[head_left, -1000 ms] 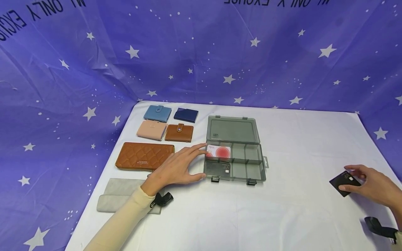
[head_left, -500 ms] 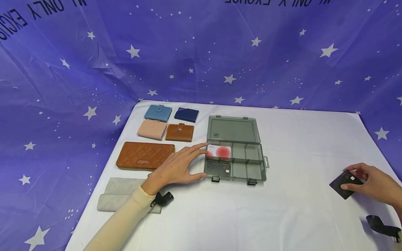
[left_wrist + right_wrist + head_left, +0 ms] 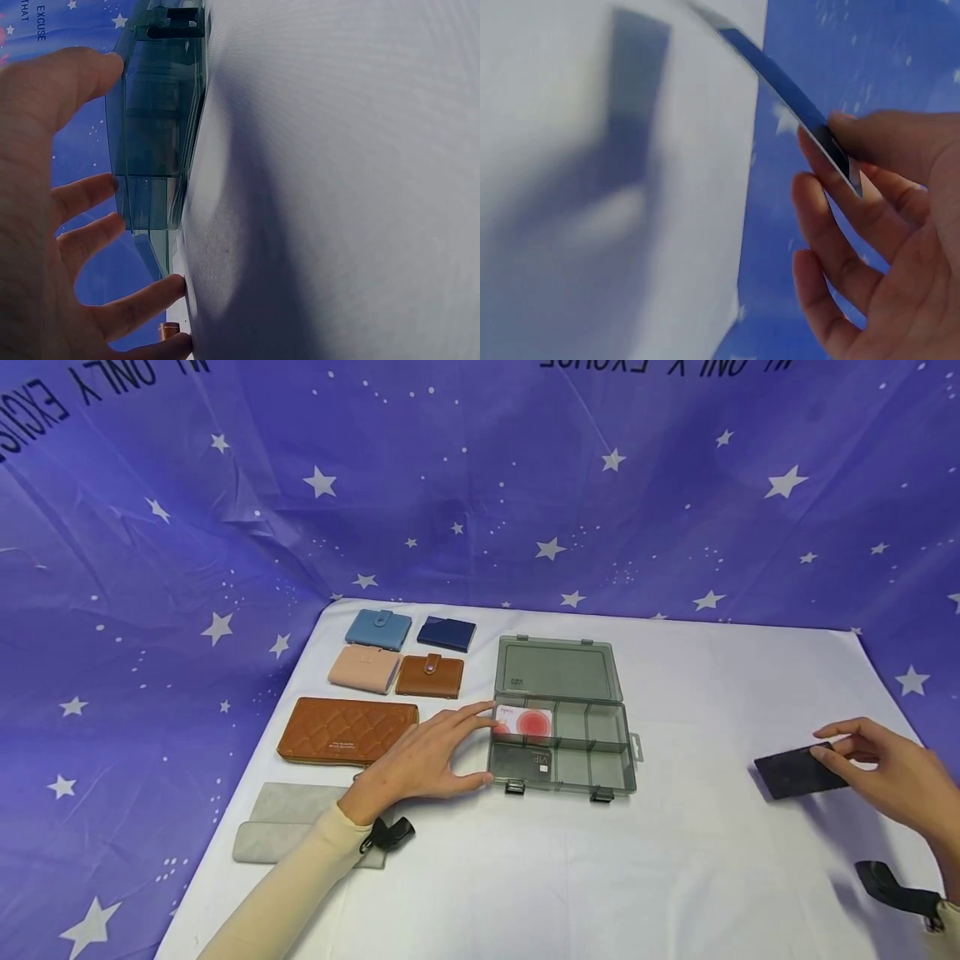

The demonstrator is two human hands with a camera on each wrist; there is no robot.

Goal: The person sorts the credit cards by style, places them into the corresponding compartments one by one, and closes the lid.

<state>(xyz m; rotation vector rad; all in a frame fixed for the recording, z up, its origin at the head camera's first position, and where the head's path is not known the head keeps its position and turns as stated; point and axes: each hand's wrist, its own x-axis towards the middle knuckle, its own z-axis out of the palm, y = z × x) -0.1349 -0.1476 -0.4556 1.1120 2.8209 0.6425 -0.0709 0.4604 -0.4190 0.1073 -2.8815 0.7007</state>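
My right hand (image 3: 885, 768) pinches a black card (image 3: 797, 772) by one end, thumb on one face and fingers on the other. It is held above the white table at the right; the right wrist view has the card (image 3: 787, 94) nearly edge-on, its shadow on the cloth. My left hand (image 3: 423, 760) spreads its fingers at the left side of a transparent grey-green divided box (image 3: 609, 768), lid lying open at the back. In the left wrist view, thumb and fingertips are right at the box wall (image 3: 154, 135). Inside lie a red-and-white card (image 3: 525, 722) and a black VIP card (image 3: 517, 762), in the left compartments.
Left of the box lie a blue card holder (image 3: 378, 629), a navy one (image 3: 446, 633), a pink wallet (image 3: 363, 668) and a brown snap wallet (image 3: 429, 677). A quilted brown wallet (image 3: 337, 731) and a grey wallet (image 3: 288, 803) lie nearer. A starry purple cloth (image 3: 480, 485) surrounds the table.
My right hand has shifted slightly left and away from me, turning the black card so that it points left. The left hand and the box have stayed in place.
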